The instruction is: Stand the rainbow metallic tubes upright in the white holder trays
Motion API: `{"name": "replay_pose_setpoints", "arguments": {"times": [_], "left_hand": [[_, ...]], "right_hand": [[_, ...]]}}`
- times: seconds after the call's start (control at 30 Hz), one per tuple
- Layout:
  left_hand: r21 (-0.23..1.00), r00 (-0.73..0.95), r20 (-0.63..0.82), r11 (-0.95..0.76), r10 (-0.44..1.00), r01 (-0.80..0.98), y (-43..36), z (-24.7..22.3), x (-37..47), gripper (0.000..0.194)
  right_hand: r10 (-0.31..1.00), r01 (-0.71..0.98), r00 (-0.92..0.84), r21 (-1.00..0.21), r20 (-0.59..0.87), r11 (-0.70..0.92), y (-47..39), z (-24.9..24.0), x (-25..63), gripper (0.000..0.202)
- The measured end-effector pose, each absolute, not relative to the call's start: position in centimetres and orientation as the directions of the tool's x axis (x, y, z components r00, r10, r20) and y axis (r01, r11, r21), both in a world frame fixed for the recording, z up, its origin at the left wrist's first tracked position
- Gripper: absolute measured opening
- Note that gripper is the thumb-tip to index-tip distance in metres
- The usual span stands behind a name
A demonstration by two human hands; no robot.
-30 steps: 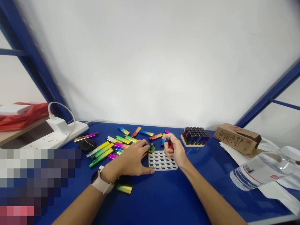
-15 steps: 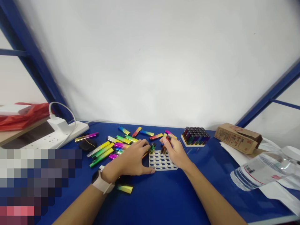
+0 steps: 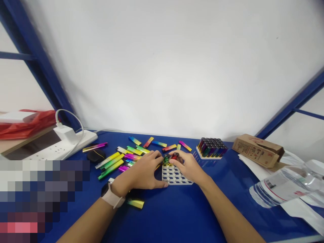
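Note:
A white lighter tray with rows of holes lies on the blue table. My left hand grips its left side, thumb at the front corner and fingers curled near the back corner. At the tray's back left corner stands a green lighter with a dark top. Right beside it, my right hand pinches a red lighter, upright over the back row. Fingers hide its lower part, so I cannot tell how deep it sits. Loose bright lighters lie left of and behind my left hand.
A filled lighter tray stands at the back right. Farther right are a cardboard box, white papers and a water bottle on its side. A power strip and black pouch lie left.
My right hand has moved left and lowered the red lighter to beside the green one. My left hand keeps its place on the tray. The whole view has shifted slightly.

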State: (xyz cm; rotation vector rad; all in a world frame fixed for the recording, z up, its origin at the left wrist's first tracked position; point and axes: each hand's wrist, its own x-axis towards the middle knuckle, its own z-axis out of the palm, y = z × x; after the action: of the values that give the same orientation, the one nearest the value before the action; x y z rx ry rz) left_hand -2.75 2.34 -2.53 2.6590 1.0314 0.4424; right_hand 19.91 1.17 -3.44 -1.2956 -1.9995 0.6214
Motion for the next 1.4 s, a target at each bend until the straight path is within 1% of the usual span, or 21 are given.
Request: {"name": "replay_pose_setpoints", "arguments": {"times": [0.07,0.13,0.2,0.23,0.27,0.33,0.43,0.5,0.7,0.8,0.97,1.1,1.2,1.3,1.4], "left_hand": [[0.341,0.704,0.193,-0.72,0.683,0.605,2.3,-2.5,-2.8,0.071],[0.344,0.701,0.199,-0.718,0.685,0.605,2.3,-2.4,-2.8,0.069],[0.346,0.696,0.198,-0.713,0.69,0.609,2.3,-2.3,-2.8,0.067],[0.344,0.695,0.194,-0.712,0.692,0.613,2.3,-2.3,-2.8,0.067],[0.34,0.696,0.191,-0.712,0.692,0.615,2.3,-2.3,-2.8,0.068],[0.332,0.702,0.188,-0.717,0.687,0.613,2.2,-2.2,-2.8,0.069],[0.33,0.704,0.188,-0.719,0.685,0.611,2.2,-2.1,-2.7,0.07],[0.33,0.7,0.183,-0.713,0.691,0.618,2.2,-2.1,-2.7,0.071],[0.329,0.71,0.184,-0.723,0.68,0.607,2.3,-2.1,-2.7,0.071],[0.329,0.709,0.185,-0.723,0.681,0.608,2.3,-2.2,-2.7,0.07],[0.336,0.705,0.186,-0.718,0.685,0.609,2.3,-2.2,-2.8,0.073],[0.337,0.703,0.18,-0.714,0.688,0.613,2.2,-2.2,-2.8,0.076],[0.326,0.701,0.177,-0.713,0.691,0.62,2.3,-2.2,-2.8,0.076],[0.333,0.701,0.177,-0.712,0.691,0.618,2.2,-2.2,-2.8,0.075],[0.334,0.706,0.18,-0.717,0.685,0.611,2.2,-2.1,-2.8,0.073]], "right_hand": [[0.903,0.63,-0.325,-0.649,0.28,0.428,1.0,-3.5,19.9,0.024],[0.887,0.635,-0.357,-0.62,0.294,0.461,0.9,-3.6,20.0,0.028],[0.869,0.605,-0.354,-0.623,0.346,0.495,0.9,-3.6,20.3,0.037],[0.857,0.587,-0.343,-0.625,0.384,0.515,1.0,-3.6,20.5,0.037],[0.846,0.582,-0.328,-0.616,0.42,0.531,1.1,-3.6,20.7,0.035],[0.835,0.626,-0.303,-0.564,0.46,0.538,1.5,-3.9,21.2,0.03],[0.86,0.743,-0.303,-0.463,0.411,0.483,2.2,-4.7,21.9,0.033],[0.868,0.777,-0.319,-0.42,0.38,0.469,2.6,-5.3,22.5,0.032],[0.824,0.794,-0.363,-0.318,0.436,0.518,3.5,-6.1,24.6,0.048],[0.829,0.812,-0.374,-0.286,0.416,0.509,3.6,-6.0,25.4,0.044],[0.883,0.876,-0.315,-0.25,0.349,0.411,3.4,-5.4,25.5,0.029],[0.882,0.894,-0.324,-0.196,0.341,0.404,3.2,-5.5,25.2,0.029],[0.884,0.885,-0.298,-0.243,0.361,0.398,3.2,-5.6,24.9,0.031],[0.889,0.849,-0.267,-0.346,0.373,0.4,2.9,-5.2,24.3,0.03],[0.889,0.797,-0.22,-0.452,0.401,0.401,2.6,-4.5,23.6,0.022]]}}
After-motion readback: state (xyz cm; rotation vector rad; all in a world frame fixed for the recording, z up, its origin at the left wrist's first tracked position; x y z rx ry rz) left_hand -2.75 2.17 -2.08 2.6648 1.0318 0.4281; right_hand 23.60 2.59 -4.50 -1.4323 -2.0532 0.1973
